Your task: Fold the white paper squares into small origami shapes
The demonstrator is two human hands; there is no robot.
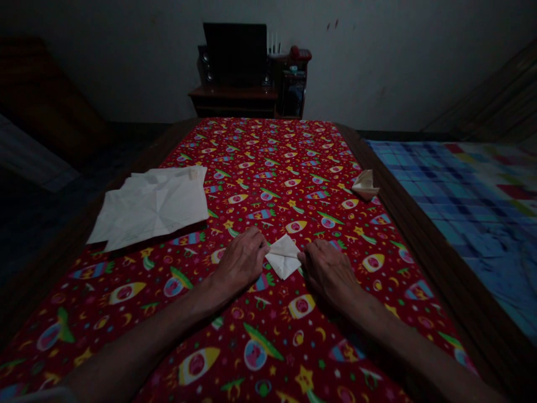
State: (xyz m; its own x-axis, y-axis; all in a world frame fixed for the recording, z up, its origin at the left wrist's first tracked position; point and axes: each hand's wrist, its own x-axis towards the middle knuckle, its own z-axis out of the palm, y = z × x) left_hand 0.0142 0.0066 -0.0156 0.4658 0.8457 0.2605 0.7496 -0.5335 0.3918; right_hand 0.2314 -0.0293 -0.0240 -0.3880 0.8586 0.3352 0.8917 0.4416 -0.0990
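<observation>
A small piece of white paper (284, 263), folded into a diamond with creases across it, lies over the red patterned cloth between my two hands. My left hand (245, 254) pinches its left corner with curled fingers. At the opposite corner, my right hand (329, 268) has its fingers closed on the paper's edge. Off to the left is a stack of creased white paper sheets (157, 204), lying unevenly. A folded paper shape (366, 186), with raised points, sits near the cloth's right edge.
The red cloth (264, 313) with rockets and stars covers a long table with dark wooden edges (419, 240). A dark monitor (235, 53) with speakers stands on a small desk (235, 92) beyond. Blue checked fabric (457, 207) lies to the right.
</observation>
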